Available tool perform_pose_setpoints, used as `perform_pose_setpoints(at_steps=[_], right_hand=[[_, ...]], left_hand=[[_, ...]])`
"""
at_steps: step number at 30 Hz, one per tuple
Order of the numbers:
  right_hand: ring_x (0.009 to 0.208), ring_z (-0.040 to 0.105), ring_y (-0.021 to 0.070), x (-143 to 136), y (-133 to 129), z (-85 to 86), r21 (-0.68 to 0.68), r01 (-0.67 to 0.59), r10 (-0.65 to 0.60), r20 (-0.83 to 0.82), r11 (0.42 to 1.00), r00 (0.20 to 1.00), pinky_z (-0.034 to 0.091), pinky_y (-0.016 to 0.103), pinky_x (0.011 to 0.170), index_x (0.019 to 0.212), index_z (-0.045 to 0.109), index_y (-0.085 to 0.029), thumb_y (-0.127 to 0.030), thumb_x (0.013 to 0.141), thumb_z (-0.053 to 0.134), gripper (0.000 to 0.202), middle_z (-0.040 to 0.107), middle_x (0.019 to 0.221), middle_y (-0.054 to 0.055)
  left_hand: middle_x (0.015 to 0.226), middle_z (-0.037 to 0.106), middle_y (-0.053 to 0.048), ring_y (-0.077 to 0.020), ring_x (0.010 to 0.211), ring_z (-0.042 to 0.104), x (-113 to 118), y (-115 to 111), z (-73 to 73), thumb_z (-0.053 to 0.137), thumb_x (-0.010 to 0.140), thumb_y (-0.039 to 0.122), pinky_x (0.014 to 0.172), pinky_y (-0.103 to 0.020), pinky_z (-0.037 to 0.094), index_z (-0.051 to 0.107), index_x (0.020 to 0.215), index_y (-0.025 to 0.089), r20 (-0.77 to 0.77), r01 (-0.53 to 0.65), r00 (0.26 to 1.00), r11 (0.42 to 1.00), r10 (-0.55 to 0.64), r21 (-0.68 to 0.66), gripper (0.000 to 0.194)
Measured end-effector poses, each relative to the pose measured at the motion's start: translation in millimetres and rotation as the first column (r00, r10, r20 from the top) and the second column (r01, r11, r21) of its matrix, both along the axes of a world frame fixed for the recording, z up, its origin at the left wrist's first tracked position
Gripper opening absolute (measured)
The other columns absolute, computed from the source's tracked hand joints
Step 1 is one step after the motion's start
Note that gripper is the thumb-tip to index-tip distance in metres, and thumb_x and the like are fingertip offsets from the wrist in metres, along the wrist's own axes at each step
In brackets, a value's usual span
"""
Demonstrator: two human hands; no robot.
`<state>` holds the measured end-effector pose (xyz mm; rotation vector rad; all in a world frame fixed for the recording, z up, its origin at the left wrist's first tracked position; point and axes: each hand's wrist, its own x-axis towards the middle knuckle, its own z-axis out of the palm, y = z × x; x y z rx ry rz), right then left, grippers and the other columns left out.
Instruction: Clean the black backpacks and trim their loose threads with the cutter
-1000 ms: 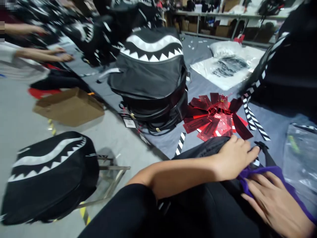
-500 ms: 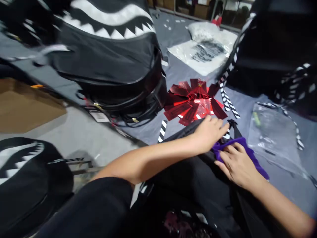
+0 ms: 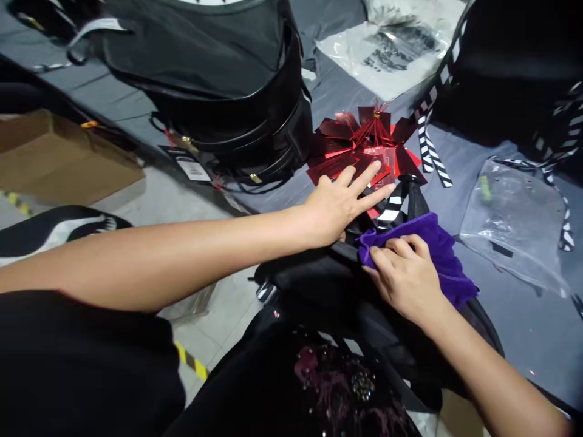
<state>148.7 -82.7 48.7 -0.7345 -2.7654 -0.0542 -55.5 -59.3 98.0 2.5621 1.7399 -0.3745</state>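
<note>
Grey worktop (image 3: 514,328) is being crowded by bags while purple cloth (image 3: 446,270) is being gripped

Much of the worktop's far part is being taken up by a black backpack (image 3: 195,54), a white plastic packet (image 3: 405,57) and, at the right, a large black bag (image 3: 514,67), beside which striped straps (image 3: 436,156) are lying. Between backpack and straps, a fan of red tags (image 3: 334,144) is being displayed. Farther right, a clear plastic bag (image 3: 523,215) is lying flat.

In the near middle, a dark bag (image 3: 314,279) is being worked over by both hands. Across its upper edge the purple cloth is lying, bunched at its left end and spreading to the right. By the right hand (image 3: 407,273), the cloth is being held, its fingers being curled tightly into the near edge.

At the left hand (image 3: 334,206), the fingers are being spread wide just beside the cloth, and nothing is being seen in their hold. The red tags are being partly covered by them from this view; whether any tag is being touched cannot be told. The thumb is being mostly hidden.

Lower left, pale floor (image 3: 239,306) is being crossed by yellow-and-black tape (image 3: 194,361), and a cardboard box (image 3: 68,158) is standing open farther back.
</note>
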Motion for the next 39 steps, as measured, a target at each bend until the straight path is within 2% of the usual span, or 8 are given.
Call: perform_pose_setpoints(at_steps=[7,11,14,18,21,27,32,39], right_hand=[[0.080,0.051,0.0212,-5.4,19.1,-15.0,0.062,0.021,-0.026,0.066,0.998,0.997,0.031,0.039,0.089,0.082,0.062,-0.016,-0.030,0.096,0.050,0.023,0.065,0.068,0.006],[0.080,0.051,0.0209,-4.8,15.7,-13.0,0.060,0.028,-0.032,0.064,0.998,0.997,0.032,0.038,0.090,0.082,0.062,-0.016,-0.031,0.096,0.050,0.024,0.066,0.070,0.006],[0.082,0.051,0.0210,-4.5,13.3,-11.1,0.048,0.022,-0.025,0.058,0.999,0.998,0.032,0.038,0.091,0.084,0.062,-0.016,-0.031,0.096,0.050,0.023,0.066,0.072,0.006],[0.082,0.051,0.0208,-3.7,14.2,-10.7,0.023,0.024,-0.026,0.065,0.999,0.998,0.033,0.038,0.088,0.086,0.061,-0.015,-0.029,0.096,0.050,0.021,0.065,0.073,0.006],[0.083,0.052,0.0213,-3.1,13.9,-10.1,-0.024,0.022,-0.020,0.067,0.999,0.998,0.033,0.039,0.088,0.088,0.061,-0.015,-0.027,0.095,0.051,0.018,0.065,0.073,0.006],[0.083,0.053,0.0213,-21.0,10.8,-3.6,-0.188,0.029,-0.018,0.063,0.982,0.998,0.032,0.039,0.084,0.091,0.060,-0.014,-0.021,0.093,0.050,0.012,0.064,0.076,0.006],[0.092,0.056,0.0210,-51.2,23.7,-1.1,-0.423,-0.033,0.070,0.071,0.906,0.995,0.033,0.036,0.081,0.108,0.059,-0.016,-0.030,0.091,0.059,0.022,0.069,0.098,0.007],[0.118,0.051,0.0319,-36.6,35.0,1.8,-0.149,-0.084,0.124,0.282,0.985,0.951,0.032,0.045,0.096,0.125,0.057,-0.005,-0.046,0.098,0.047,0.050,0.066,0.123,0.019]], left_hand=[[0.163,0.007,-0.019,-0.0400,0.137,0.031,-5.8,23.6,-29.6,0.066,0.082,0.022,0.091,-0.046,0.050,0.002,0.157,0.028,0.024,0.043,0.999,0.999,-0.043,-0.003,0.099],[0.165,0.002,-0.013,-0.0367,0.141,0.027,-14.8,21.9,-15.9,0.062,0.083,0.019,0.093,-0.040,0.049,0.001,0.156,0.033,0.046,0.049,0.998,0.995,-0.046,-0.081,0.096],[0.165,-0.005,-0.013,-0.0339,0.137,0.038,-21.9,19.7,-2.2,0.067,0.080,0.025,0.093,-0.036,0.048,-0.010,0.155,0.036,0.058,-0.097,0.992,0.976,0.110,-0.196,0.107],[0.153,0.030,-0.021,-0.0302,0.110,0.063,-25.2,20.9,0.7,0.064,0.084,0.032,0.083,-0.034,0.050,-0.015,0.154,0.035,0.046,-0.211,0.972,0.945,0.229,-0.250,0.106],[0.136,0.046,-0.020,-0.0291,0.101,0.066,-26.2,22.5,-6.8,0.061,0.086,0.028,0.079,-0.032,0.050,-0.011,0.155,0.030,0.057,-0.167,0.982,0.964,0.183,-0.207,0.101],[0.125,0.050,-0.019,-0.0265,0.092,0.067,-33.3,22.9,-19.2,0.057,0.086,0.021,0.072,-0.030,0.049,-0.008,0.156,0.026,0.110,-0.084,0.989,0.984,0.102,-0.157,0.096],[0.121,0.050,-0.017,-0.0238,0.088,0.067,-33.1,24.2,-19.9,0.044,0.090,0.015,0.071,-0.030,0.049,-0.006,0.157,0.027,0.145,-0.101,0.981,0.981,0.125,-0.164,0.084],[0.136,0.042,-0.022,-0.0261,0.098,0.066,-28.1,29.1,-2.5,0.046,0.088,0.009,0.077,-0.033,0.051,-0.006,0.157,0.028,0.140,-0.145,0.971,0.939,0.196,-0.310,0.088]])
